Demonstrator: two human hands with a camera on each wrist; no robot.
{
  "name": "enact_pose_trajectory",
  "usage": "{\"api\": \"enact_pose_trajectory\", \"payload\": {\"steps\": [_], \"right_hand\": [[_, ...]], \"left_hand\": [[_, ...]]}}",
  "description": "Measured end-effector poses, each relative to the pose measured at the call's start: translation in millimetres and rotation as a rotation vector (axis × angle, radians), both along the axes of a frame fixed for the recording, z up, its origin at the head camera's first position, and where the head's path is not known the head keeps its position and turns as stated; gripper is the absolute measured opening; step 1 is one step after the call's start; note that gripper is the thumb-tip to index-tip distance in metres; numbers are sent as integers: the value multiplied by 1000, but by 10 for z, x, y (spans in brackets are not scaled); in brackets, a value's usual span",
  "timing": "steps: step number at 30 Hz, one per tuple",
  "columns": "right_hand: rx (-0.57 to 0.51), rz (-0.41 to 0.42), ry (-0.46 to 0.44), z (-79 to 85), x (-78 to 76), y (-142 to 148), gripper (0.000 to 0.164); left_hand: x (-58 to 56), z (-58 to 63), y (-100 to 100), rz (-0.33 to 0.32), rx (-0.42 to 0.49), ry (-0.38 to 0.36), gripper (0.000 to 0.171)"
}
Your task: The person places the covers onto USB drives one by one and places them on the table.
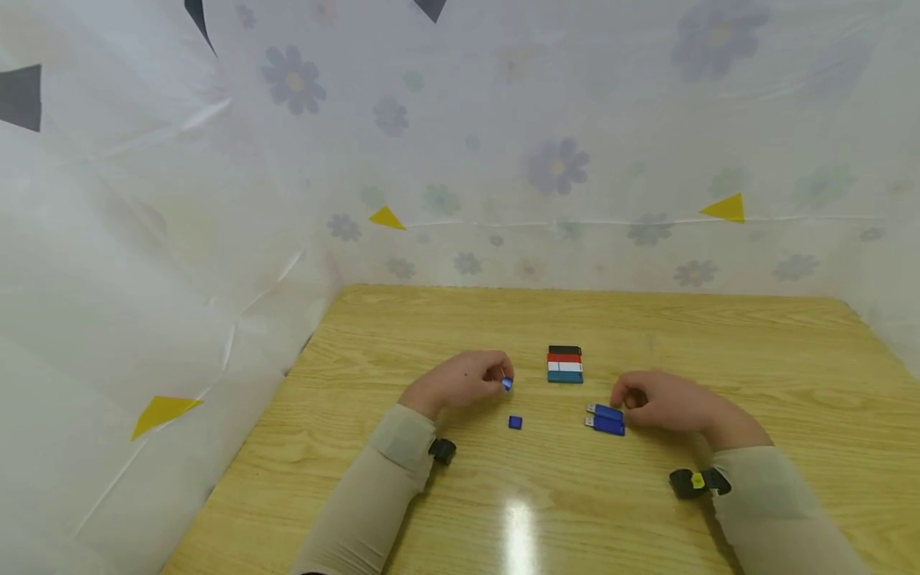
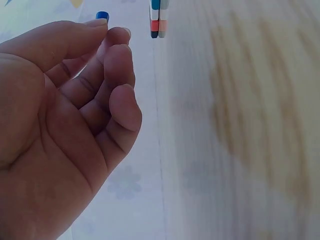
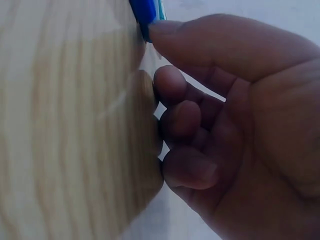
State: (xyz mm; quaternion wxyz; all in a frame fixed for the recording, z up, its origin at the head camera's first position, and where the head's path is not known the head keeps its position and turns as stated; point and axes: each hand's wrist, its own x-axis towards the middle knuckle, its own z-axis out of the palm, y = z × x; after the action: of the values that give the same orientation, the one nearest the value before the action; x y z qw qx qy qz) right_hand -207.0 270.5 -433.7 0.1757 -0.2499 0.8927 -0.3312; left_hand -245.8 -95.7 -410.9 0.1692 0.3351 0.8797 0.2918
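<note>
My left hand (image 1: pixel 467 378) pinches a small blue USB cap (image 1: pixel 507 383) between thumb and fingers, above the table. In the left wrist view the blue cap (image 2: pixel 102 15) pokes out past the thumb tip. A second blue cap (image 1: pixel 515 422) lies on the wood nearer to me. Two blue USB sticks lie side by side with bare metal plugs facing left: a farther stick (image 1: pixel 608 412) and a nearer stick (image 1: pixel 608 426). My right hand (image 1: pixel 672 402) holds the farther one by its right end, thumb against the blue case (image 3: pixel 144 12), the other fingers curled near the tabletop.
Behind the hands, several capped USB sticks lie in a row: a black one (image 1: pixel 565 350), a red one (image 1: pixel 565 358), a white one (image 1: pixel 565 367) and a teal one (image 1: pixel 565 378). The wooden table (image 1: pixel 431 311) ends at a flower-patterned sheet (image 1: pixel 618 255).
</note>
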Motion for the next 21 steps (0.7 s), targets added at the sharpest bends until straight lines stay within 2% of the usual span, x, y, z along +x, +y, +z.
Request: {"api": "enact_pose_trajectory", "payload": {"steps": [3, 9, 15, 21], "right_hand": [[5, 19, -9, -3, 4, -17, 18], [-5, 4, -22, -7, 14, -50, 25], [1, -18, -17, 10, 22, -74, 19], [18, -26, 46, 4, 19, -59, 12]], "left_hand": [[-7, -5, 1, 0, 0, 1, 19], [-19, -9, 5, 0, -3, 0, 18], [-13, -2, 10, -1, -3, -1, 17], [-4, 2, 12, 1, 3, -4, 17]]}}
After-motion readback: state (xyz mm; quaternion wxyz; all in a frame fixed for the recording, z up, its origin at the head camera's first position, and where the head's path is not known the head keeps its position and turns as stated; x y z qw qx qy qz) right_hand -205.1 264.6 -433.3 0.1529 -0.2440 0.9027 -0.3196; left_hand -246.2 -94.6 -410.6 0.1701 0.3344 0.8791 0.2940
